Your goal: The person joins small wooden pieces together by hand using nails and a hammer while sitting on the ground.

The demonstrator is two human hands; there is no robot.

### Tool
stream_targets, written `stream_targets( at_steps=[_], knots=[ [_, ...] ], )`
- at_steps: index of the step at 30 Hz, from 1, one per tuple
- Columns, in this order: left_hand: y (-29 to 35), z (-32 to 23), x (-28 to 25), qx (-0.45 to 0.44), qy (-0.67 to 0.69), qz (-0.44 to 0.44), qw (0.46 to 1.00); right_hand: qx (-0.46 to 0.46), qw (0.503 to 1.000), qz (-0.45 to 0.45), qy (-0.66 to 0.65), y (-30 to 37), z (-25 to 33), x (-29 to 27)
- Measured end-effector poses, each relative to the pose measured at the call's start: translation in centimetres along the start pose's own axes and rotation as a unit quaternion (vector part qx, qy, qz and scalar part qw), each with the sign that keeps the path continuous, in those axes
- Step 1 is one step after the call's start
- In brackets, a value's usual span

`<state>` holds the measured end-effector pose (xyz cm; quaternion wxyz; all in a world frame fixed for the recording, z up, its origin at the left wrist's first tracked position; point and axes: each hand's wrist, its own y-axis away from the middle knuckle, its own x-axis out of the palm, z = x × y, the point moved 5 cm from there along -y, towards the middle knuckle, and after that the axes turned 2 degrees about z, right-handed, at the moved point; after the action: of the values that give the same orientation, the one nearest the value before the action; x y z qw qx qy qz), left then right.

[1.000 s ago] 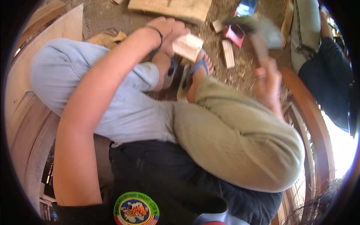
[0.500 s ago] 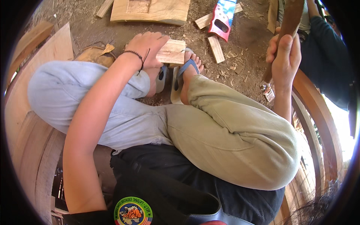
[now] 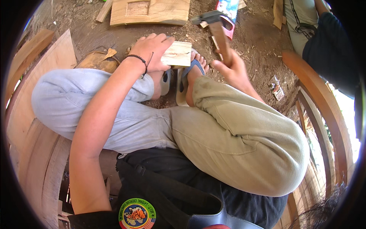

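Note:
My left hand [image 3: 152, 51] is closed over the left part of a short pale wooden block [image 3: 178, 53], holding it above my sandalled feet. Its fingertips are on the far side, partly hidden. To the right, my right hand [image 3: 233, 71] is wrapped around the wooden handle of a hammer [image 3: 220, 36]. The dark hammer head points up and left, beyond the block and apart from it. Behind the hammer lies a handsaw [image 3: 229, 26] with a red and blue handle, partly covered by it.
A thick board [image 3: 167, 10] with a rectangular recess lies on the dirt ground ahead. Wooden planks [image 3: 40, 152] lean at my left, and a curved wooden piece [image 3: 320, 91] rises at my right. Another person [image 3: 333, 49] is close at the far right. Shavings litter the ground.
My right hand has swung the hammer from raised at the far right down and leftward, toward the block. My left hand keeps its hold on the block, nearly in place.

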<state>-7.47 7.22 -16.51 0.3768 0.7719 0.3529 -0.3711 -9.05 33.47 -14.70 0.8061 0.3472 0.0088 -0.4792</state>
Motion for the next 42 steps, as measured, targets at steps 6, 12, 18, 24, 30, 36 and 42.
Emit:
stream_targets(
  at_steps=[6, 12, 18, 24, 30, 36, 42],
  knots=[
    [-0.3, 0.3, -1.0, -0.006, 0.012, 0.022, 1.0, -0.043, 0.992, 0.02, -0.116, -3.4, -3.5, 5.9],
    [-2.4, 4.6, -3.9, -0.097, 0.206, -0.061, 0.972, -0.016, 0.992, -0.02, -0.125, -4.2, -4.4, 6.5],
    [-8.3, 7.1, -4.0, -0.175, 0.135, -0.116, 0.968, 0.052, 0.976, -0.054, -0.206, -4.8, -6.8, 8.2],
    [-12.0, 6.4, -2.4, -0.139, -0.064, -0.119, 0.981, -0.044, 0.984, -0.17, -0.04, -5.4, -6.0, 4.1],
    [-11.1, 7.4, -1.2, -0.133, -0.063, -0.131, 0.98, -0.149, 0.975, -0.137, 0.094, -6.3, -1.5, 0.5],
    [-10.8, 7.9, -0.7, -0.154, 0.002, -0.155, 0.976, -0.217, 0.95, -0.119, 0.19, -6.2, 3.1, -0.9],
    [-10.7, 8.8, 0.2, -0.154, -0.013, -0.186, 0.97, -0.234, 0.899, -0.048, 0.367, -6.2, 5.0, -1.8]
  ],
)
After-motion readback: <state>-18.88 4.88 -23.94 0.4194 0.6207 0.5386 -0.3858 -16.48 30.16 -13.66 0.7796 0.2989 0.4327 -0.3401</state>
